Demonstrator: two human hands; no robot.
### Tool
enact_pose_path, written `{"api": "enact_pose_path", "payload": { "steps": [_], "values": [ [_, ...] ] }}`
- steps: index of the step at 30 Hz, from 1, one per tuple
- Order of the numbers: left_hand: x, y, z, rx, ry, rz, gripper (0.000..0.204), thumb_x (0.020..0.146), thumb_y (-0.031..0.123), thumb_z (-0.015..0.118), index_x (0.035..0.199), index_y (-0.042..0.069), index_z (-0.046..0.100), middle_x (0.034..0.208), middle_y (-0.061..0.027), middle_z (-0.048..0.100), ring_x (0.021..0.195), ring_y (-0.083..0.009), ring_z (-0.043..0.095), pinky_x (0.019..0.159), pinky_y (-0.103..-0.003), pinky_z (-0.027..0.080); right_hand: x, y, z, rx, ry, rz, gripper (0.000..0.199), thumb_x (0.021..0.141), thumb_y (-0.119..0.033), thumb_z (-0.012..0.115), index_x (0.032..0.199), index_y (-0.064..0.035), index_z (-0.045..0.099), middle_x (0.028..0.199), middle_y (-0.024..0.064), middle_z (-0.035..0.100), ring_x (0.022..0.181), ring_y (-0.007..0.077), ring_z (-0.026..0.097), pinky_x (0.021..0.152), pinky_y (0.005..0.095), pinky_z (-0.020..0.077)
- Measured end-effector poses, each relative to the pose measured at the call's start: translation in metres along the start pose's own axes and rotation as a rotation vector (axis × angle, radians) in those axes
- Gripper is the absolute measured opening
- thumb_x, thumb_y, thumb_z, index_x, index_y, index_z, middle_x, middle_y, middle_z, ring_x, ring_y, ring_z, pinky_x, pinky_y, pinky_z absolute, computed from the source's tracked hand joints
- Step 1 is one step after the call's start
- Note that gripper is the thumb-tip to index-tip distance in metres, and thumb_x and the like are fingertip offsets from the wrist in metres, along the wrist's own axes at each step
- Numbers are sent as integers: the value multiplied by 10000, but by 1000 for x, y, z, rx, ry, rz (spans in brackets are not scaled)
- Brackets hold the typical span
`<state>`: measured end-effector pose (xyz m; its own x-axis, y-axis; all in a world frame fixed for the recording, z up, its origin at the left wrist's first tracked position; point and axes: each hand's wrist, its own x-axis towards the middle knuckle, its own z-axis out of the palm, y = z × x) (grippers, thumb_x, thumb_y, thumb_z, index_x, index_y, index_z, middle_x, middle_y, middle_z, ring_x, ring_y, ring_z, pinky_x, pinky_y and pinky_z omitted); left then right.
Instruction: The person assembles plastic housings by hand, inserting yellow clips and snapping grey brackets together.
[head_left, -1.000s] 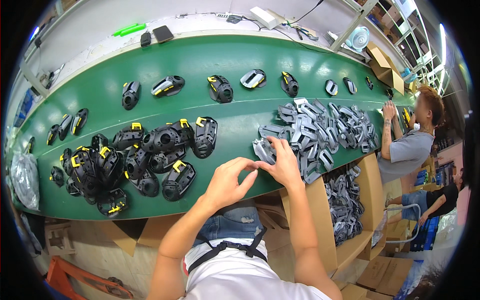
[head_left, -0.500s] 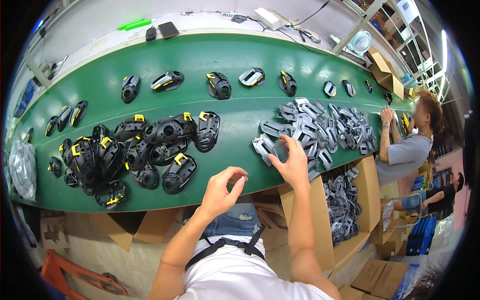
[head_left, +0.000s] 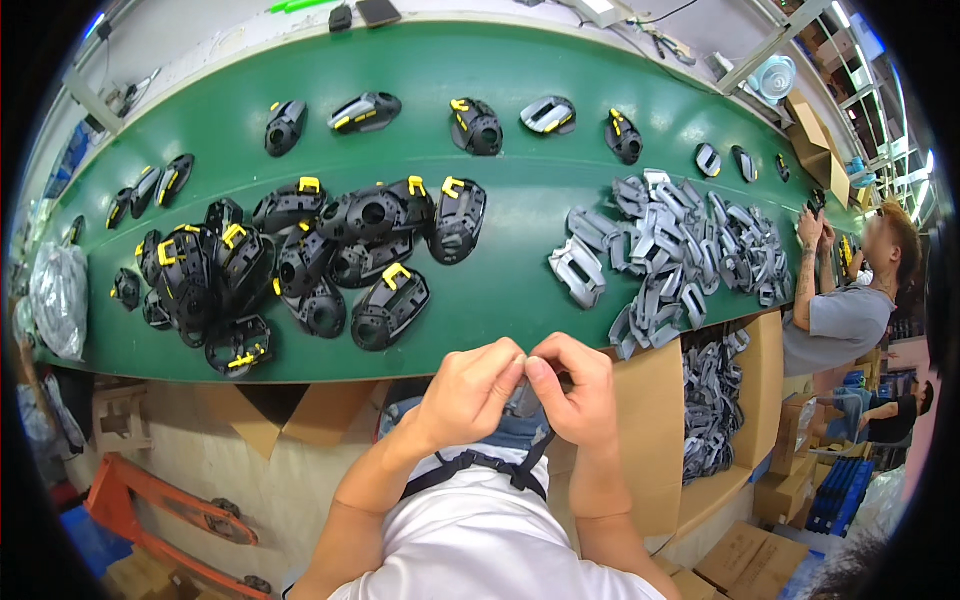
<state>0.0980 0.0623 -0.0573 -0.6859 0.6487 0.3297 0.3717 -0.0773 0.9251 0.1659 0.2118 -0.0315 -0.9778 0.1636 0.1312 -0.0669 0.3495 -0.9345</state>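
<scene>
In front of my body, at the table's near edge, my left hand (head_left: 468, 394) and my right hand (head_left: 577, 390) have come together, thumbs and fingertips pinched and touching. What they pinch is mostly hidden by the fingers; a greyish patch below the thumbs is too unclear to name. Beyond them on the green table (head_left: 510, 300) lies a pile of grey plastic frames (head_left: 665, 240) to the right, with one grey frame (head_left: 577, 272) at its near left side. Left of my hands is a heap of black plastic shells with yellow clips (head_left: 195, 280); the closest black shell (head_left: 390, 308) lies apart.
Several black and grey pieces, among them a black shell (head_left: 476, 127), stand spaced along the table's far part. An open carton (head_left: 640, 430) of grey frames adjoins the near edge. A co-worker (head_left: 845, 310) works at the right. An orange pallet jack (head_left: 150, 500) stands lower left.
My right hand has drawn back from the grey pile toward my body, and my left hand has moved right to meet it. Both have closed. The view has shifted.
</scene>
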Motion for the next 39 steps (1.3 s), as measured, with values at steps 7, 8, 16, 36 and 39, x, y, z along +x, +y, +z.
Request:
{"api": "enact_pose_path", "payload": {
  "steps": [7,8,16,36,39],
  "values": [
    [-8,1,-3,-273,68,-96,228,949,101,489,756,-17,522,603,-65,536,500,-140,509,482,-269,406,-2,5,9,87,-61,-70,168,906,-102,556,785,15,552,664,95,558,548,168,518,512,263,402],
    [-8,-1,-1,-274,70,-98,228,949,101,489,756,-17,522,603,-65,536,500,-140,509,482,-269,406,-3,8,13,214,-30,-7,183,915,-112,548,785,16,548,657,87,554,541,154,499,507,255,390],
    [-14,-5,4,-417,91,-15,231,942,98,494,742,-12,529,622,-56,548,520,-126,508,490,-257,399,-8,7,27,386,-9,-2,258,959,-167,506,762,-1,511,630,45,514,555,98,437,505,245,356],
    [-10,-1,15,-219,185,-111,213,935,66,485,739,-16,497,618,-90,515,518,-174,506,494,-296,401,-9,11,33,275,149,3,240,953,-123,497,744,-5,482,604,23,457,515,94,376,478,246,328],
    [-11,-5,20,-120,257,-24,184,902,35,508,724,-9,503,610,-96,516,496,-209,506,489,-317,409,-12,14,37,288,185,-6,241,951,-122,500,741,-5,477,599,17,451,518,82,367,474,244,322]
  ]
}}
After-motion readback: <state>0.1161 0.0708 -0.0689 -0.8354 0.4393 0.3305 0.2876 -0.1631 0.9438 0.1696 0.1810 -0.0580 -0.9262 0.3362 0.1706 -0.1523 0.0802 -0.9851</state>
